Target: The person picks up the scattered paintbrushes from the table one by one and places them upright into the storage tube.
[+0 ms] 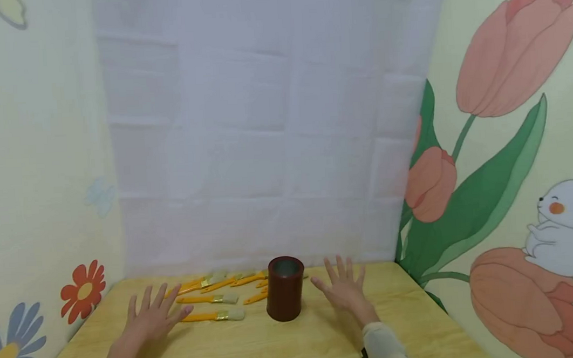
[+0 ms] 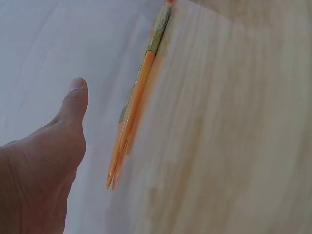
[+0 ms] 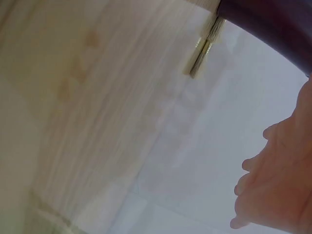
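Observation:
My left hand (image 1: pixel 150 318) spreads its fingers beside the handles of several paintbrushes, holding nothing. The nearest paintbrush (image 1: pixel 211 316) has an orange handle, a gold ferrule and pale bristles pointing right. Just behind it lies a second paintbrush (image 1: pixel 207 299), also pointing right. In the left wrist view, orange brush handles (image 2: pixel 134 107) lie past the thumb. A dark red cylindrical cup (image 1: pixel 285 290) stands upright, its open top facing up. To its right, my right hand (image 1: pixel 343 292) is spread and holds nothing. The right wrist view shows the cup's dark side (image 3: pixel 273 24) and brush bristles (image 3: pixel 200 58).
More orange-handled paintbrushes (image 1: pixel 221 283) lie at the back of the wooden table (image 1: pixel 237 352), some partly hidden behind the cup. A white cloth (image 1: pixel 265 147) hangs along the table's back edge. Printed panels with flowers (image 1: pixel 511 297) stand on both sides.

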Available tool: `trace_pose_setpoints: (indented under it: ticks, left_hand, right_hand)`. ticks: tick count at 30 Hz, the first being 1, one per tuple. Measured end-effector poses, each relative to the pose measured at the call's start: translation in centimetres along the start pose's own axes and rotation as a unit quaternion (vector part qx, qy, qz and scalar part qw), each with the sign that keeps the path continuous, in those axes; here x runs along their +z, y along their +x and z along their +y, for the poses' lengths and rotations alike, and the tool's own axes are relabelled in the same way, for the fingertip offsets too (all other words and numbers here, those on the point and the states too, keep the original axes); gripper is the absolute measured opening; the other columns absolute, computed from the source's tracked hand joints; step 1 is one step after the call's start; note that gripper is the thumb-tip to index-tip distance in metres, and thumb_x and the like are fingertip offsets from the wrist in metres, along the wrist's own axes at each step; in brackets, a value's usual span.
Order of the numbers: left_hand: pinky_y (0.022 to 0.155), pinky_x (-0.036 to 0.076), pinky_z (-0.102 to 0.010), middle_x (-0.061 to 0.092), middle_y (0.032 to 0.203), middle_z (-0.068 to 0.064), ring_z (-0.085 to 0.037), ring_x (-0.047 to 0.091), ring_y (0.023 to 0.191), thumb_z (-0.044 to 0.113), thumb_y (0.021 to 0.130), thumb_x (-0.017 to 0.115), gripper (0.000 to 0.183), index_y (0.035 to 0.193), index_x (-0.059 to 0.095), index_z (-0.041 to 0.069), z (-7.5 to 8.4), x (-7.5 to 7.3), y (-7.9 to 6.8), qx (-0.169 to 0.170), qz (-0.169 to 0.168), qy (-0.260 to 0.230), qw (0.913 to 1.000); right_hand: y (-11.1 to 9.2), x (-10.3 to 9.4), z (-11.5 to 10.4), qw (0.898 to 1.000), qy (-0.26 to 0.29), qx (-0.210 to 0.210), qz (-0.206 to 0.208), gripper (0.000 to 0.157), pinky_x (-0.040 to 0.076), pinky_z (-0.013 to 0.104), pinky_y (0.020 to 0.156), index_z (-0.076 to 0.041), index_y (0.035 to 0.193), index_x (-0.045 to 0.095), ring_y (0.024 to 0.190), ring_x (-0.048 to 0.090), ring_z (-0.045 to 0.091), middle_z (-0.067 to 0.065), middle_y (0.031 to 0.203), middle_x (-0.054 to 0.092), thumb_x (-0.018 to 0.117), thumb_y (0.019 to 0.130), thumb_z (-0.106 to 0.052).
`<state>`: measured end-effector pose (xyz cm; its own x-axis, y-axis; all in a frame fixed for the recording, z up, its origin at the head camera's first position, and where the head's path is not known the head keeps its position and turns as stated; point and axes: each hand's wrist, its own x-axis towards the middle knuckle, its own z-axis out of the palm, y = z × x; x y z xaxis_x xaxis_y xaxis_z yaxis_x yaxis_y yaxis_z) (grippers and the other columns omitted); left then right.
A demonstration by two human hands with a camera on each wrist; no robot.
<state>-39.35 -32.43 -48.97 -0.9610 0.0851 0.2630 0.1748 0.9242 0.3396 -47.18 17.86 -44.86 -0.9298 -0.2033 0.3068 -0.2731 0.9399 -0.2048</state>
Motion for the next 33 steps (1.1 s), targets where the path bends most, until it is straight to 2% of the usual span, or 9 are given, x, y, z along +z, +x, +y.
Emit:
trace_pose_setpoints:
  ticks: [8, 10, 14, 17, 21, 24, 26, 29, 33]
  left_hand:
    - [0.103, -0.019, -0.074, 0.014, 0.16, -0.033, -0.062, -0.002, 0.142, 0.069, 0.098, 0.046, 0.091, 0.16, 0.028, 0.005, 0.6, 0.3, 0.5, 0.015, 0.0, -0.01, 0.9998]
    - [0.103, -0.018, -0.074, 0.012, 0.161, -0.033, -0.061, -0.003, 0.143, 0.067, 0.1, 0.046, 0.089, 0.161, 0.027, 0.005, 0.8, 0.3, 0.6, 0.021, -0.006, -0.024, 0.9995]
    - [0.103, -0.01, -0.077, 0.013, 0.16, -0.034, -0.06, 0.0, 0.143, 0.058, 0.103, 0.049, 0.081, 0.159, 0.029, 0.003, 1.7, 0.4, 0.8, 0.044, -0.008, -0.068, 0.9967]
    - [0.101, 0.001, -0.078, 0.024, 0.157, -0.034, -0.06, 0.011, 0.141, 0.052, 0.104, 0.053, 0.073, 0.156, 0.037, 0.002, 2.7, 0.5, 0.9, 0.073, 0.012, -0.087, 0.9934]
    - [0.097, 0.014, -0.078, 0.04, 0.15, -0.031, -0.057, 0.029, 0.136, 0.045, 0.104, 0.057, 0.063, 0.152, 0.045, 0.006, 4.0, 0.9, 1.0, 0.108, 0.02, -0.1, 0.9889]
    - [0.095, 0.017, -0.079, 0.046, 0.147, -0.027, -0.054, 0.036, 0.134, 0.042, 0.104, 0.058, 0.055, 0.148, 0.051, 0.009, 5.0, 1.0, 1.4, 0.125, 0.013, -0.108, 0.9861]
    - [0.093, 0.021, -0.078, 0.048, 0.145, -0.025, -0.053, 0.04, 0.131, 0.04, 0.105, 0.057, 0.049, 0.145, 0.055, 0.01, 5.5, 1.2, 1.6, 0.136, 0.006, -0.106, 0.985]
    - [0.087, 0.028, -0.076, 0.051, 0.143, -0.023, -0.052, 0.045, 0.127, 0.038, 0.106, 0.056, 0.046, 0.142, 0.058, 0.009, 6.1, 1.7, 1.7, 0.154, -0.011, -0.094, 0.9836]
    - [0.086, 0.03, -0.075, 0.05, 0.145, -0.022, -0.052, 0.043, 0.13, 0.038, 0.106, 0.056, 0.045, 0.142, 0.059, 0.011, 6.5, 2.4, 1.3, 0.146, -0.06, -0.11, 0.9814]
  right_hand:
    - [-0.4, -0.4, -1.0, 1.0, 0.027, -0.008, 0.012, 0.086, -0.012, 0.073, 0.107, -0.022, 0.165, 0.021, 0.15, 0.0, 0.046, 0.017, 0.167, 0.012, 0.031, 0.098, -0.076]
    - [-0.3, -0.4, -1.4, 0.999, 0.048, -0.014, 0.017, 0.084, -0.006, 0.075, 0.108, -0.02, 0.165, 0.02, 0.149, 0.01, 0.048, 0.019, 0.165, 0.018, 0.034, 0.1, -0.072]
    - [-0.4, -0.5, -2.4, 0.989, 0.138, -0.044, 0.021, 0.079, 0.022, 0.073, 0.108, -0.009, 0.164, 0.018, 0.14, 0.035, 0.048, 0.026, 0.157, 0.035, 0.04, 0.106, -0.058]
    - [-0.5, -0.7, -3.4, 0.972, 0.222, -0.073, 0.01, 0.074, 0.037, 0.067, 0.103, -0.004, 0.162, 0.018, 0.134, 0.044, 0.047, 0.028, 0.151, 0.042, 0.042, 0.109, -0.049]
    - [-0.5, -0.6, -4.8, 0.949, 0.306, -0.08, -0.006, 0.07, 0.043, 0.061, 0.1, -0.009, 0.162, 0.022, 0.131, 0.049, 0.041, 0.022, 0.149, 0.046, 0.047, 0.108, -0.045]
    - [-0.1, -0.9, -5.5, 0.934, 0.348, -0.083, 0.001, 0.07, 0.046, 0.059, 0.098, -0.01, 0.162, 0.026, 0.13, 0.051, 0.039, 0.019, 0.148, 0.049, 0.055, 0.105, -0.04]
    - [0.1, -0.8, -5.7, 0.924, 0.374, -0.085, -0.003, 0.073, 0.045, 0.059, 0.099, -0.009, 0.162, 0.026, 0.131, 0.05, 0.04, 0.019, 0.15, 0.047, 0.059, 0.104, -0.038]
    - [0.0, -0.4, -5.8, 0.903, 0.422, -0.075, -0.035, 0.082, 0.041, 0.061, 0.103, -0.012, 0.163, 0.021, 0.138, 0.042, 0.042, 0.018, 0.157, 0.037, 0.065, 0.1, -0.041]
    - [-0.4, 0.2, -6.1, 0.875, 0.475, -0.051, -0.077, 0.092, 0.039, 0.062, 0.105, -0.02, 0.164, 0.017, 0.143, 0.034, 0.041, 0.014, 0.162, 0.029, 0.071, 0.095, -0.047]
